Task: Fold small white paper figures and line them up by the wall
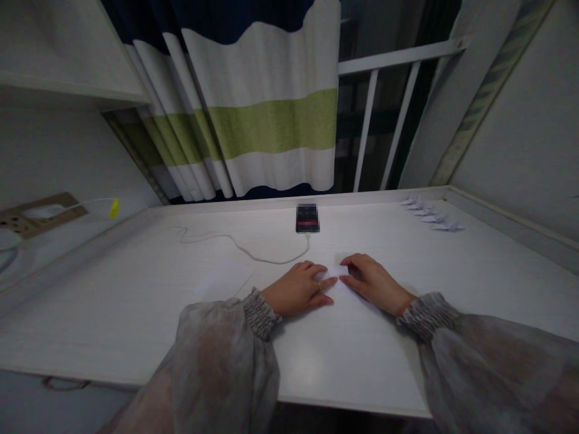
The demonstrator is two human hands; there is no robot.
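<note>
A small white sheet of paper [340, 278] lies on the white desk [136, 301] between my two hands. My left hand [301, 288] rests flat on its left part, fingers stretched out, a ring on one finger. My right hand [371, 281] presses on its right side with the fingers lying over the paper. Much of the sheet is hidden under the hands, and I cannot tell how it is folded.
A dark phone [307, 217] lies further back, with a white cable [244, 248] running left toward a wall socket [31, 218]. Several small folded paper shapes [432, 214] sit in a row at the back right. Striped curtain [266, 120] and white railing [384, 90] stand behind the desk.
</note>
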